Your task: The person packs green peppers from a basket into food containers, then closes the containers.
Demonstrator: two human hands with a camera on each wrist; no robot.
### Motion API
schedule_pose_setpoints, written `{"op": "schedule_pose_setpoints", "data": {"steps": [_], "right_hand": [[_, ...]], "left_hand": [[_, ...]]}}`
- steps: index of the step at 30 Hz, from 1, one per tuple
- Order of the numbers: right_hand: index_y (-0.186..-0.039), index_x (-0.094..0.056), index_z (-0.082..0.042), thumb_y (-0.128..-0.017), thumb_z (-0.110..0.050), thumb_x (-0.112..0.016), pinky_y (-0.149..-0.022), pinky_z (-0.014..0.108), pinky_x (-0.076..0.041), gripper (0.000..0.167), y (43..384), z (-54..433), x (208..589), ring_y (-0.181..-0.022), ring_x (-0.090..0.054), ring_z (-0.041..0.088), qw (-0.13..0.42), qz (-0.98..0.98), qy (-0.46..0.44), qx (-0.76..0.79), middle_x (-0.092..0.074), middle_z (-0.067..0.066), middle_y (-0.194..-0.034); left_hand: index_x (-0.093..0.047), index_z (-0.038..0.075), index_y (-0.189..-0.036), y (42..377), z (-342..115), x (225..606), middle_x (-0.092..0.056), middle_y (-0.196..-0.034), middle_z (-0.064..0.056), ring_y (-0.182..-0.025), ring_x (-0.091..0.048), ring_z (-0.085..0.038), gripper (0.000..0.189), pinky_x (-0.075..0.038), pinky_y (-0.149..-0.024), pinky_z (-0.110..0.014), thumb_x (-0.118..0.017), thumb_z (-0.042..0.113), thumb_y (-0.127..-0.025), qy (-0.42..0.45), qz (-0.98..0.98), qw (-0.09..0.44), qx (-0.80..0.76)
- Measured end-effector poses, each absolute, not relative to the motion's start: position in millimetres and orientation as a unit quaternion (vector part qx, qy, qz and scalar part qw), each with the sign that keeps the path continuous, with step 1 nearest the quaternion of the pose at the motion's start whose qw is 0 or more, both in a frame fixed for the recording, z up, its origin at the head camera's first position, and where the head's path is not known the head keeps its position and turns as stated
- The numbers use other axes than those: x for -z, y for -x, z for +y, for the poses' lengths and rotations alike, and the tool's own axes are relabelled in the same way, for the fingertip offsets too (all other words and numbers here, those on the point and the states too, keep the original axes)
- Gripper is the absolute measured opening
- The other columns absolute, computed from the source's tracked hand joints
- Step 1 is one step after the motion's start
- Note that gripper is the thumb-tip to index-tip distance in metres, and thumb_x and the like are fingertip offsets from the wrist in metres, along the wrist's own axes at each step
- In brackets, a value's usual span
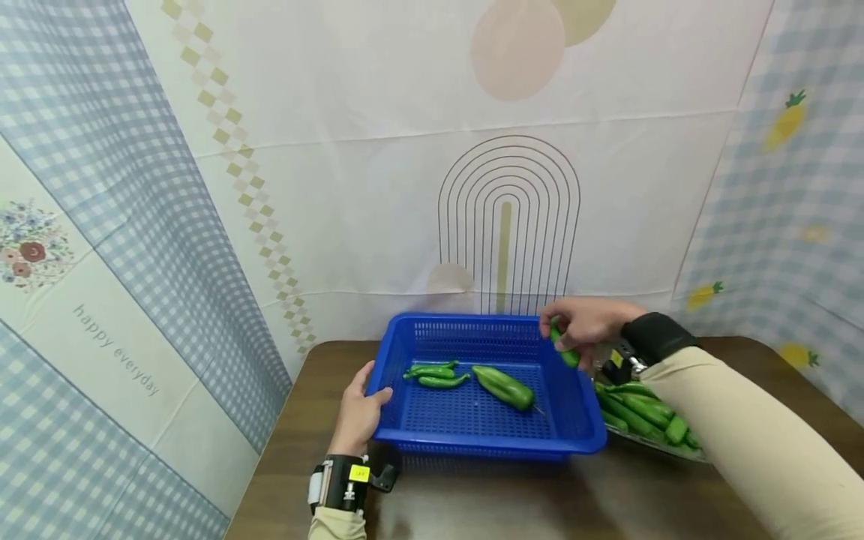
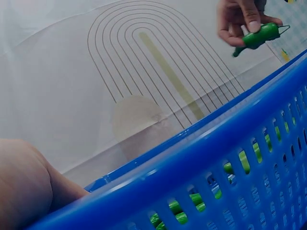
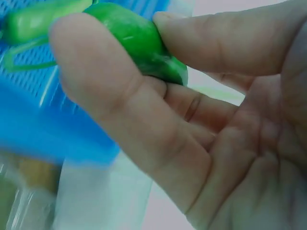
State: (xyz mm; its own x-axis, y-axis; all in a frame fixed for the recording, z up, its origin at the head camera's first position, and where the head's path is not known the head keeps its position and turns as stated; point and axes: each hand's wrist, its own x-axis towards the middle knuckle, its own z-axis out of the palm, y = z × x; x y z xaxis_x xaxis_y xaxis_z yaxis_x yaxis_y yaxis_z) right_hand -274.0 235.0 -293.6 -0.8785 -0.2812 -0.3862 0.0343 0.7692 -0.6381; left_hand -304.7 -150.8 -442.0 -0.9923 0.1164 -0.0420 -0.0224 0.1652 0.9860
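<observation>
My left hand [image 1: 356, 411] grips the left rim of a blue plastic basket [image 1: 486, 442], its thumb over the edge. My right hand [image 1: 586, 321] pinches a small green pepper [image 1: 567, 355] between thumb and fingers above the basket's right rim. A thin loop sticks out from one end of that pepper [image 2: 261, 36] in the left wrist view. On the basket floor lie two slim green peppers [image 1: 443, 382] at the left and a larger green pepper [image 1: 502, 388] right of centre. The right wrist view shows the pinched pepper [image 3: 136, 43] close up, partly hidden by a finger.
A clear tray [image 1: 664, 448] heaped with several green peppers [image 1: 637, 409] stands right of the basket, partly under my right forearm. Both stand on a brown wooden table [image 1: 466, 502]. A patterned cloth [image 1: 364, 225] hangs close behind, with checked cloths at both sides.
</observation>
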Motion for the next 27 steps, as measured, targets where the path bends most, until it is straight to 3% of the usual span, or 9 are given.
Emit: {"op": "schedule_pose_setpoints", "data": {"steps": [9, 21, 27], "right_hand": [[-0.119, -0.051, 0.003, -0.097, 0.003, -0.061, -0.063, 0.043, -0.063, 0.024, 241.0, 289.1, 332.4, -0.054, -0.058, 0.016, 0.191, 0.913, -0.013, 0.360, -0.049, 0.002, -0.065], [-0.107, -0.060, 0.000, -0.090, 0.003, -0.073, -0.059, 0.036, -0.063, 0.022, 232.3, 290.7, 386.5, -0.059, -0.062, 0.016, 0.178, 0.918, -0.051, 0.350, -0.051, 0.004, -0.077], [-0.115, -0.068, 0.000, -0.092, -0.008, -0.076, -0.058, 0.037, -0.062, 0.026, 230.8, 298.8, 385.5, -0.057, -0.065, 0.017, 0.152, 0.931, -0.038, 0.330, -0.058, 0.008, -0.076]], "left_hand": [[-0.029, 0.008, -0.164, 303.3, -151.9, 440.2, -0.042, -0.160, -0.031, -0.140, -0.049, -0.049, 0.065, -0.044, -0.111, -0.067, -0.053, 0.009, -0.104, -0.033, 0.762, 0.058, -0.644], [-0.028, 0.008, -0.164, 304.0, -154.2, 441.3, -0.043, -0.158, -0.033, -0.137, -0.051, -0.049, 0.065, -0.045, -0.109, -0.067, -0.053, 0.010, -0.104, -0.033, 0.768, 0.061, -0.637], [-0.029, 0.009, -0.164, 305.5, -153.4, 441.2, -0.044, -0.157, -0.032, -0.136, -0.053, -0.049, 0.065, -0.046, -0.108, -0.066, -0.054, 0.009, -0.104, -0.033, 0.769, 0.058, -0.636]]}}
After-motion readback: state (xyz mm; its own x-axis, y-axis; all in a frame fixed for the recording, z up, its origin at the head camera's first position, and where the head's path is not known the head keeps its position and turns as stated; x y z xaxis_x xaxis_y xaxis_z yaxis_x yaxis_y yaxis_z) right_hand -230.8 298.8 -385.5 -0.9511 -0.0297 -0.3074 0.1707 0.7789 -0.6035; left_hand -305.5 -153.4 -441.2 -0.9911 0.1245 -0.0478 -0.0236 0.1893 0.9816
